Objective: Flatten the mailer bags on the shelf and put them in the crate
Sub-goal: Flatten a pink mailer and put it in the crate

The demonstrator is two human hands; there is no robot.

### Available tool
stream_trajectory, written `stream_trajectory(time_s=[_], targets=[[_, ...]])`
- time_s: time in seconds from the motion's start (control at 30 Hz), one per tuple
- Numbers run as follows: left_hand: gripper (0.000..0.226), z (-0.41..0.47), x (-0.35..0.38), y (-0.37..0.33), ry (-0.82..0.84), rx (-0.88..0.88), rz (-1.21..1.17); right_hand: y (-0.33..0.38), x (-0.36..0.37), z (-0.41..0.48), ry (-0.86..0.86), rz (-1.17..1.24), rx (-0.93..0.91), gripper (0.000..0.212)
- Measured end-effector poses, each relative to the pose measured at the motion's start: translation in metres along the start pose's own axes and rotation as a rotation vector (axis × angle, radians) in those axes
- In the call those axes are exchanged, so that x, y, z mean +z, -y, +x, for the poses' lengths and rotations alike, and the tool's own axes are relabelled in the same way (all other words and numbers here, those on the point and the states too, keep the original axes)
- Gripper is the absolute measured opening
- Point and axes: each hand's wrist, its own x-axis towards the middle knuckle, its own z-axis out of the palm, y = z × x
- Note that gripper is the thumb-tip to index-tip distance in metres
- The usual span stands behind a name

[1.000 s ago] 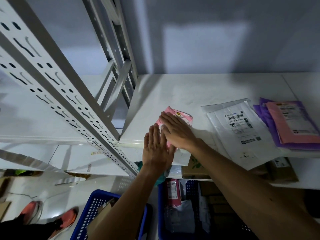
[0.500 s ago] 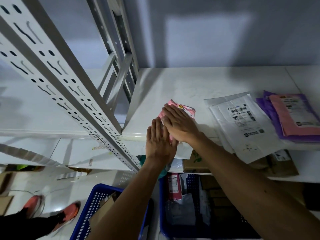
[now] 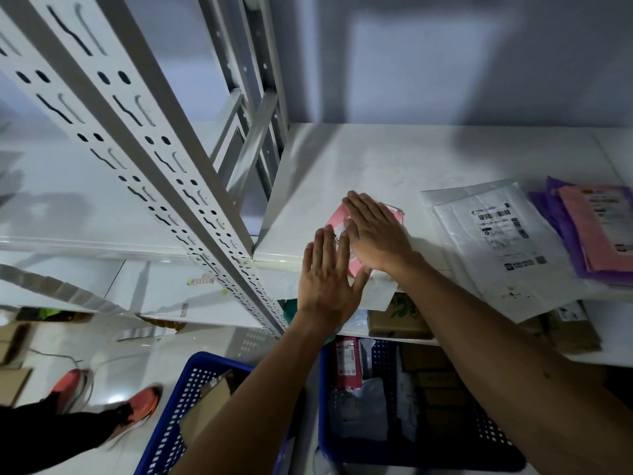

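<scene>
- Change from half a second ago: right hand (image 3: 375, 231) lies farther up the pink mailer (image 3: 337, 217), fingertips at its far edge, and covers the yellow-marked corner that showed then.
- Left hand (image 3: 325, 275) stays at the near end, over the lip of the shelf (image 3: 376, 159).
- Both hands are flat, fingers straight and close together, pressing the mailer onto the shelf at centre frame; neither grips anything.
- Palms hide most of the mailer; only pink strips at its upper left and between the hands show. A white piece under the right wrist cannot be identified.
- Print on the white mailer (image 3: 496, 241), right of the hands, is too small to read; the purple stack (image 3: 561, 221) is cut off at the right edge.
- White shelving stands against a grey wall, with a perforated post (image 3: 137, 114) running from upper left to centre.
- Bottom of frame: right crate (image 3: 323, 406) holds parcels, left crate (image 3: 191, 399) holds cardboard; blurred orange shoes (image 3: 137, 409) stand on glossy floor at lower left.
</scene>
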Motion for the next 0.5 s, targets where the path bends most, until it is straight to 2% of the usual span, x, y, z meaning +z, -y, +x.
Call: stream_trajectory(time_s=[0.17, 0.3, 0.33, 0.4, 0.5], targets=[[0.084, 0.0, -0.011, 0.008, -0.015, 0.063, -0.016, -0.002, -0.002, -0.002, -0.05, 0.025, -0.031, 0.057], [0.078, -0.002, -0.02, 0.0, -0.107, 0.05, -0.004, 0.006, -0.002, -0.018, -0.409, 0.192, 0.057, 0.05], [0.074, -0.002, -0.022, -0.004, -0.13, 0.05, -0.007, 0.008, -0.003, -0.022, -0.432, 0.272, 0.111, 0.049], [0.061, 0.0, -0.023, -0.01, -0.154, 0.081, -0.036, 0.012, -0.005, -0.03, -0.339, 0.426, 0.209, 0.046], [0.043, 0.014, -0.026, -0.006, -0.216, 0.117, -0.121, 0.009, -0.001, -0.032, -0.294, 0.418, 0.153, 0.044]])
